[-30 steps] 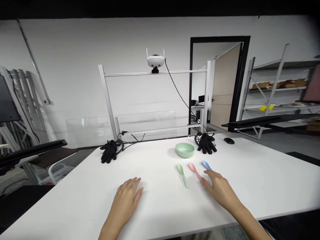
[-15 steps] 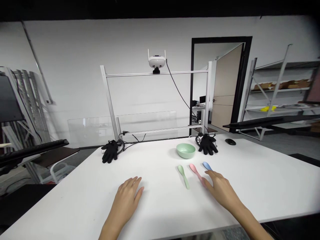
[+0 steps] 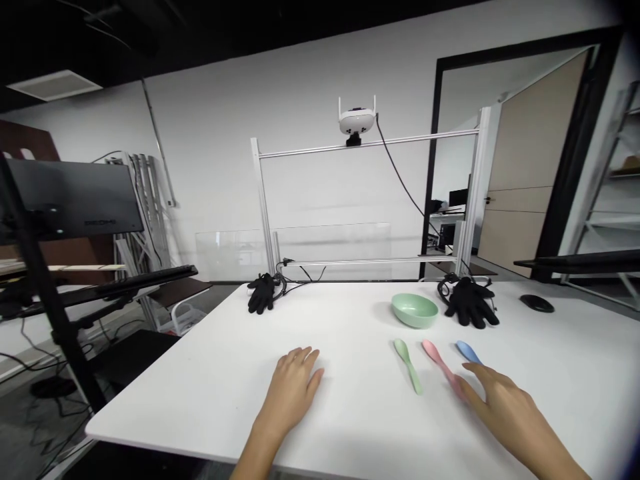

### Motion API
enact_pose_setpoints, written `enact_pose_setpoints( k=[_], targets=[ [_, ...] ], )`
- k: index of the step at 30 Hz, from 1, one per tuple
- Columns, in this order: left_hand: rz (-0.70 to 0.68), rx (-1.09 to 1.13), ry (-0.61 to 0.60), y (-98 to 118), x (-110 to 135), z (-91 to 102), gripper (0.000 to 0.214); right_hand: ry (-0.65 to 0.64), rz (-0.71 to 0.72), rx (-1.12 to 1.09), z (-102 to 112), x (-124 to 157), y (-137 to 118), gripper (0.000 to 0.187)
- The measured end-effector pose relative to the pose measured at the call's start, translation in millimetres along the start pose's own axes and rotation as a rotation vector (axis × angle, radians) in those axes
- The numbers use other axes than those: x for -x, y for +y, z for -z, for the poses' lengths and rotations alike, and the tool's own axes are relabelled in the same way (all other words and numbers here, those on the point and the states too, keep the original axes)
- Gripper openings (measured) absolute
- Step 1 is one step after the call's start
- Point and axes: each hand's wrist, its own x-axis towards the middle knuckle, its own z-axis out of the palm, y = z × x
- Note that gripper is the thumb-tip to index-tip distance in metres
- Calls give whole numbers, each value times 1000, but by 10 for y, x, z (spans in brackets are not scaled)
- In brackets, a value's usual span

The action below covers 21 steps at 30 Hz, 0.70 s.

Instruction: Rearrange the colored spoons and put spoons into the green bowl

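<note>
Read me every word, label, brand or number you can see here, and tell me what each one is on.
"REDMI", small and blurred, so the first letter is uncertain: on the dark monitor at far left.
No other text is readable: I can make out none on the green bowl, green spoon, pink spoon, blue spoon or white device.

Two bare hands [image 3: 291, 388] with slender, tapering fingers [image 3: 316, 381], slim bare wrists [image 3: 266, 430] and forearms [image 3: 253, 457]
</note>
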Motion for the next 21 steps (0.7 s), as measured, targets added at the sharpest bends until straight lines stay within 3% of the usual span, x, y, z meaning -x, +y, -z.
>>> enact_pose_setpoints(
  k=[16, 21],
  targets=[
    [-1, 23, -1, -68, -10, -41, 48, -31, -31, 11, 195, 26, -249, 52],
    [-6, 59, 14, -27, -11, -3, 45, 2, 16, -3, 82, 57, -93, 55]
  ],
)
